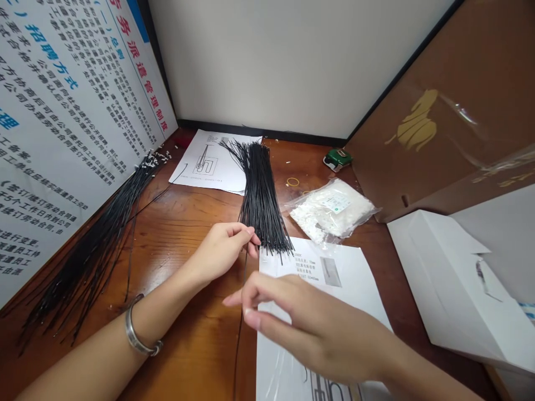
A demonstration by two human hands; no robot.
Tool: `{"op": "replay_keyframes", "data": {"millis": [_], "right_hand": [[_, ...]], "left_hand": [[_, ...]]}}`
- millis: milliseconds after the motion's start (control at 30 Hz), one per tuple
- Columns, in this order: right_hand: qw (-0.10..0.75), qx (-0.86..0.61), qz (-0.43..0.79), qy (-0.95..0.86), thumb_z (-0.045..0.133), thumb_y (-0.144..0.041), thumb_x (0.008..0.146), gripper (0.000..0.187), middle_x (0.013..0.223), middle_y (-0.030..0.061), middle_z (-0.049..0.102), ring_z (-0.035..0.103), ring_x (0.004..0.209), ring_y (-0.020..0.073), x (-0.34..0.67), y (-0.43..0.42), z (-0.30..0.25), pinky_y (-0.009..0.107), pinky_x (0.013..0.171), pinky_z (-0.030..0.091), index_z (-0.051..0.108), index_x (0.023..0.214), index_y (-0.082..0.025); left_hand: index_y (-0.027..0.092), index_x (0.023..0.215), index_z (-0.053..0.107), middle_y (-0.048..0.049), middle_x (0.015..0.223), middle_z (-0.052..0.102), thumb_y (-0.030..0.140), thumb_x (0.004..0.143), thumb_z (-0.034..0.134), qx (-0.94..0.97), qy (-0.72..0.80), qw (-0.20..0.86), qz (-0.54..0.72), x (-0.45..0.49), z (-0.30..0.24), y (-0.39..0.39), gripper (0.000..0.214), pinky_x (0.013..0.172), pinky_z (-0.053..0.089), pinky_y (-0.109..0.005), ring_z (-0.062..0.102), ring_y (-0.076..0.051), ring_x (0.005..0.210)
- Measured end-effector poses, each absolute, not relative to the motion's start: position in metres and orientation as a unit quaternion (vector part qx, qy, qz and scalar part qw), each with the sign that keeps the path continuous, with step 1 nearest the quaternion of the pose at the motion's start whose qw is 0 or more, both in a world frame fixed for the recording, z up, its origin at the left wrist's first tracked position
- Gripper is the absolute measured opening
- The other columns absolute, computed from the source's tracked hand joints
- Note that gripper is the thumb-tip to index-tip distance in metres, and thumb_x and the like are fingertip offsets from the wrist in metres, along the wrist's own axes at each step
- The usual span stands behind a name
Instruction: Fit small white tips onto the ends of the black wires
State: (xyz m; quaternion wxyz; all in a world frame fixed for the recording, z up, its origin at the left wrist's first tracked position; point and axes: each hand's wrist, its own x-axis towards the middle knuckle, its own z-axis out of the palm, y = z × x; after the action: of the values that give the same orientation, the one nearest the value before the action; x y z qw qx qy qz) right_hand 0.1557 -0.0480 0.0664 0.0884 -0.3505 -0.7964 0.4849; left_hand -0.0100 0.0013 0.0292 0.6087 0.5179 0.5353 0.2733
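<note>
My left hand (223,248) pinches a single thin black wire (241,312) at the near end of a bundle of black wires (259,195) lying in the middle of the wooden table (184,223). The wire hangs down towards me from the fingertips. My right hand (309,323) hovers closer to me over a printed sheet in a clear sleeve (334,278), fingers spread and empty. A metal bangle sits on my left wrist.
A second long bundle of black wires with white tips (96,245) lies along the left poster board. A bag of small white parts (330,209), a yellow rubber band (292,181), a green tape measure (337,159), a drawing sheet (213,161) and a white box (455,278) surround the work area.
</note>
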Motion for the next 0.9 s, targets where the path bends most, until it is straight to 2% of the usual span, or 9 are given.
{"op": "replay_keyframes", "data": {"millis": [67,167,300,400,500,600,700,767,900], "right_hand": [[0.080,-0.338,0.469,-0.812,0.044,-0.021,0.094,0.012,0.089,0.0013,0.069,0.061,0.082,0.0164,0.158,-0.048,0.068,0.031,0.072,0.048,0.055,0.090,-0.022],[0.155,-0.354,0.453,-0.804,0.043,-0.024,0.095,0.014,0.097,0.0024,0.068,0.062,0.084,0.0151,0.166,-0.037,0.071,0.029,0.071,0.049,0.056,0.091,-0.022],[0.204,-0.412,0.432,-0.776,0.044,-0.028,0.094,0.016,0.118,0.0061,0.062,0.055,0.111,0.0207,0.174,-0.023,0.068,0.032,0.077,0.051,0.055,0.083,-0.022],[0.187,-0.398,0.453,-0.776,0.044,-0.028,0.095,0.018,0.117,0.0057,0.063,0.050,0.120,0.0211,0.172,-0.020,0.062,0.037,0.088,0.048,0.055,0.081,-0.022],[0.185,-0.352,0.500,-0.769,0.043,-0.026,0.096,0.019,0.110,0.0059,0.066,0.052,0.117,0.0198,0.168,-0.020,0.057,0.038,0.091,0.046,0.053,0.081,-0.021],[0.194,-0.356,0.511,-0.758,0.044,-0.026,0.096,0.016,0.117,0.0080,0.063,0.053,0.115,0.0208,0.168,-0.020,0.056,0.041,0.091,0.045,0.053,0.084,-0.020],[0.210,-0.390,0.488,-0.752,0.045,-0.028,0.095,0.015,0.120,0.0085,0.062,0.056,0.111,0.0218,0.173,-0.019,0.056,0.042,0.090,0.045,0.053,0.085,-0.021],[0.243,-0.402,0.478,-0.742,0.046,-0.030,0.095,0.016,0.119,0.0085,0.062,0.058,0.105,0.0219,0.177,-0.018,0.056,0.041,0.086,0.046,0.053,0.084,-0.021],[0.328,-0.402,0.477,-0.710,0.049,-0.032,0.093,0.014,0.115,0.0077,0.065,0.060,0.103,0.0224,0.185,-0.016,0.058,0.040,0.085,0.047,0.053,0.084,-0.022]], "left_hand": [[0.015,0.072,0.058,0.0037,0.052,0.053,0.031,0.088,0.045,0.539,0.522,0.615,0.245,-0.018,0.033,0.004,0.026,0.049,0.028,-0.023,0.036,-0.008,0.044],[0.015,0.071,0.061,0.0020,0.051,0.058,0.032,0.087,0.046,0.597,0.467,0.630,0.168,-0.032,0.041,0.007,0.028,0.054,0.032,-0.023,0.042,-0.009,0.049],[0.014,0.073,0.069,-0.0016,0.062,0.069,0.031,0.086,0.048,0.672,0.419,0.607,0.063,-0.043,0.054,0.008,0.029,0.055,0.032,-0.024,0.042,-0.009,0.050],[0.014,0.077,0.071,-0.0021,0.063,0.070,0.031,0.086,0.049,0.696,0.390,0.601,0.037,-0.043,0.058,0.006,0.029,0.052,0.031,-0.024,0.041,-0.009,0.050],[0.014,0.076,0.072,-0.0027,0.067,0.072,0.030,0.086,0.051,0.703,0.370,0.606,0.037,-0.041,0.060,0.004,0.028,0.052,0.032,-0.023,0.045,-0.010,0.053],[0.015,0.073,0.071,-0.0036,0.070,0.073,0.033,0.087,0.051,0.714,0.354,0.604,0.017,-0.040,0.059,0.003,0.030,0.055,0.036,-0.022,0.051,-0.010,0.057],[0.014,0.080,0.068,-0.0057,0.074,0.072,0.043,0.091,0.040,0.694,0.376,0.614,-0.014,-0.040,0.057,0.006,0.042,0.050,0.036,-0.023,0.048,-0.010,0.051],[0.014,0.084,0.065,-0.0060,0.076,0.071,0.042,0.092,0.034,0.669,0.435,0.602,0.010,-0.040,0.052,0.009,0.043,0.046,0.036,-0.022,0.045,-0.009,0.047],[0.014,0.087,0.060,-0.0043,0.078,0.068,0.035,0.089,0.039,0.656,0.538,0.519,0.104,-0.038,0.038,0.014,0.029,0.049,0.039,-0.023,0.049,-0.010,0.053]]}}
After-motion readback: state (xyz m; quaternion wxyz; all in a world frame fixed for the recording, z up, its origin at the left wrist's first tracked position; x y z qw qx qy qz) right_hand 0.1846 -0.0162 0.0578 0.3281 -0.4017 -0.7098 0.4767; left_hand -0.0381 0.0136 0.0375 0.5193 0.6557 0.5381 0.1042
